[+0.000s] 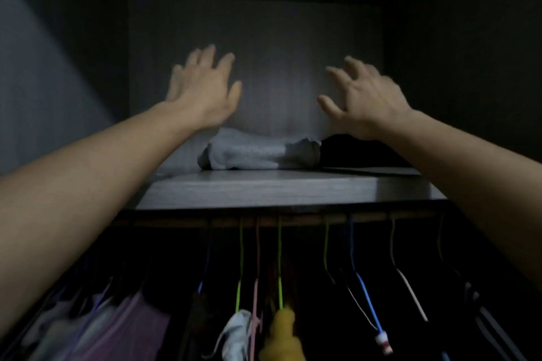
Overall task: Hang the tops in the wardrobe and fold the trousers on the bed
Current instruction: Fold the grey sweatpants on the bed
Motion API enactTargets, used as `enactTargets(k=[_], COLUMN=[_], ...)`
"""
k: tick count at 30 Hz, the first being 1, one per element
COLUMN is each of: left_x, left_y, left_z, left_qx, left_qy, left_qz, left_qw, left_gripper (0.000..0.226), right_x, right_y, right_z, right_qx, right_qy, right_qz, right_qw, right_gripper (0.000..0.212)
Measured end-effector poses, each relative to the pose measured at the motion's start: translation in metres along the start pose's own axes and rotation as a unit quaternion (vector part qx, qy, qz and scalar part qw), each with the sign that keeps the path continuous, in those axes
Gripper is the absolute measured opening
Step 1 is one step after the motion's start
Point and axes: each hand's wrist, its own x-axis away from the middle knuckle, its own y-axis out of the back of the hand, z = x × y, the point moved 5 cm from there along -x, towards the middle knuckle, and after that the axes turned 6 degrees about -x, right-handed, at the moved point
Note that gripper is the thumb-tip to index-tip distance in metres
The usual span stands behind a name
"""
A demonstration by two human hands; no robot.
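Both hands up over the shelf (264,187): left hand (202,88) and right hand (363,99), each grip wide, fingers spread, holding nothing. The folded grey garment (258,152) lies just beneath them, with a black garment (357,149) to its right. Tops on hangers (241,258) hang below. Best to come down evenly on both ends so the fold stays flat.

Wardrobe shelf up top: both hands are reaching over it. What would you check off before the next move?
1. Left hand empty, fingers spread: ok.
2. Right hand empty: ok.
3. Grey garment in plain sight on the shelf: ok.
4. Dark garment beside it, top or trousers: cannot tell.
5. Bare blue hanger free on the rail below: ok.
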Motion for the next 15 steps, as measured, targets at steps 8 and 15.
enactTargets(k=[8, 15], left_x=[0.087, 0.148], left_y=[0.035, 0.062], left_z=[-0.060, -0.107], left_qx=[0.036, 0.053], left_qy=[0.019, -0.058], left_qz=[-0.078, -0.109], left_qw=[0.996, 0.991], left_gripper=[0.062, 0.063], right_x=[0.094, 0.172], right_y=[0.044, 0.070], right_z=[-0.036, -0.064], right_qx=[-0.026, 0.004], right_qy=[0.001, 0.014], right_qz=[-0.126, -0.107], right_qw=[0.992, 0.994], right_gripper=[0.063, 0.068])
